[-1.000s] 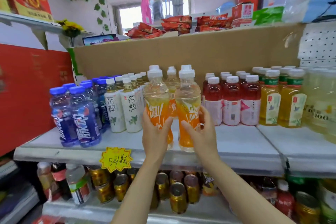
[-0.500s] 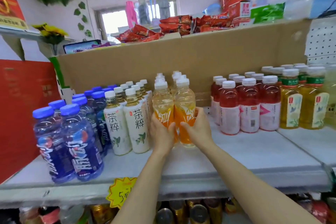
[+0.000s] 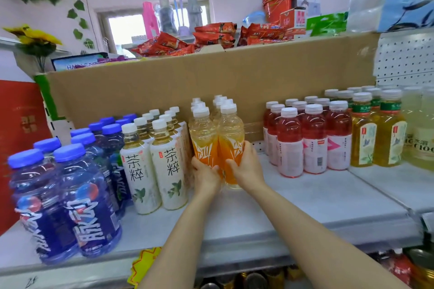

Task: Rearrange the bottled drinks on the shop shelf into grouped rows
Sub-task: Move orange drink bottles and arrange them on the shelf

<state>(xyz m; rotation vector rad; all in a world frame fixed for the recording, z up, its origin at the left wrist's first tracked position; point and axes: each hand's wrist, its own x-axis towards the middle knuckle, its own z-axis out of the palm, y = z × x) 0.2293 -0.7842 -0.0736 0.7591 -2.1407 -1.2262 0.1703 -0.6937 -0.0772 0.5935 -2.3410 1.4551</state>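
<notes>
Compared with a second ago, the two front orange drink bottles are no longer being held out near the shelf edge; they are now being pressed deeper onto the shelf [image 3: 293, 197], tight against the rows of matching bottles behind them, and the view is being taken from closer in. The left orange bottle [image 3: 203, 141] is being gripped low on its label by the left hand [image 3: 205, 175], fingers curled round it, while the right orange bottle [image 3: 231, 138] is being clasped the same way by the right hand [image 3: 245, 168], thumb across the front. Both bottles are being kept upright, touching each other, just beside the tea bottles [image 3: 168, 166] and apart from the red drink bottles [image 3: 313, 141]. Clear ribbed plastic, white screw caps and glossy orange wrap labels are being shown on the held pair. Rounded, translucent blue bottles [image 3: 89, 213] with blue caps are standing at the far left. A matte brown cardboard panel [image 3: 211, 82] is backing the rows, and the shelf surface is showing as pale, smooth metal.
</notes>
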